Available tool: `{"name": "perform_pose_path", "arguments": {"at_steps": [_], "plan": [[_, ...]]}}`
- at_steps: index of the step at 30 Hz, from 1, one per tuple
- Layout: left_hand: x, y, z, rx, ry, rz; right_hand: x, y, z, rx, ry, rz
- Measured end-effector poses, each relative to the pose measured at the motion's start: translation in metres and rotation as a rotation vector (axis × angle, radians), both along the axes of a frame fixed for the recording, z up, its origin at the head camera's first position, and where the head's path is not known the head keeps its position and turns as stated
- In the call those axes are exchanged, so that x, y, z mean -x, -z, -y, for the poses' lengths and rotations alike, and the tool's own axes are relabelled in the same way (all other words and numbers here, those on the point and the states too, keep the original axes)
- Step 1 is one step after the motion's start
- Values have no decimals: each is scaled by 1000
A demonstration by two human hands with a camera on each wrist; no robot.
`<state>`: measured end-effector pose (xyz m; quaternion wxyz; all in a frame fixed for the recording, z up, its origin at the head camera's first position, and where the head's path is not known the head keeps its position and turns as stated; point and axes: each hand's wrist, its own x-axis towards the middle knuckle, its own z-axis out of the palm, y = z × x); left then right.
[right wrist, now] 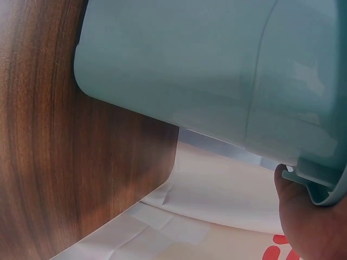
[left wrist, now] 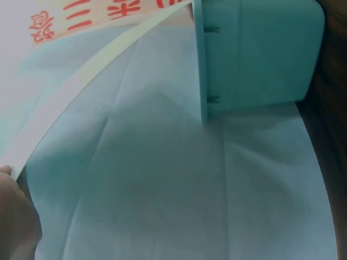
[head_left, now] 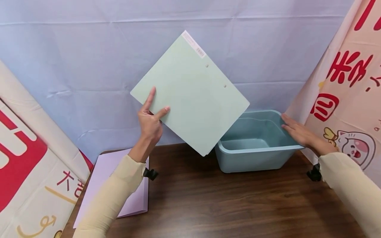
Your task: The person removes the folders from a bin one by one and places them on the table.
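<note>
My left hand (head_left: 150,124) grips a pale green file folder (head_left: 190,96) by its lower left edge and holds it up, tilted like a diamond. Thumb and index finger lie on the near face; the other fingers are hidden behind. A barcode label and two rivets show on that face. The folder's lower right edge overlaps the left end of a blue-green plastic bin (head_left: 253,162) in the head view. At the bin's right end my right hand (head_left: 300,132) holds the rim, with fingers also visible under the lip in the right wrist view.
A lilac folder (head_left: 137,198) lies at the left of the brown wooden table (head_left: 223,205), partly under my left forearm. A pale cloth backdrop (head_left: 74,66) hangs behind the table, and printed banners (head_left: 354,109) stand at both sides.
</note>
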<state>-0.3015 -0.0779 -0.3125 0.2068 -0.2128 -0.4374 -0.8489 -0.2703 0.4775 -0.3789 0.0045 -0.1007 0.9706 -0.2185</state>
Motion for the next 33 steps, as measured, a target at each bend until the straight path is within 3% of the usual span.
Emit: {"name": "perform_pose_path", "arguments": {"at_steps": [12,20,33], "plan": [[-5,2,41,42,10,52,1,0,0,-20,-15,-2],[-9,2,66,42,64,121,-1,3,-2,-26,-27,-23],[-12,14,106,130,140,198,3,1,-1,-22,-34,-24]]}}
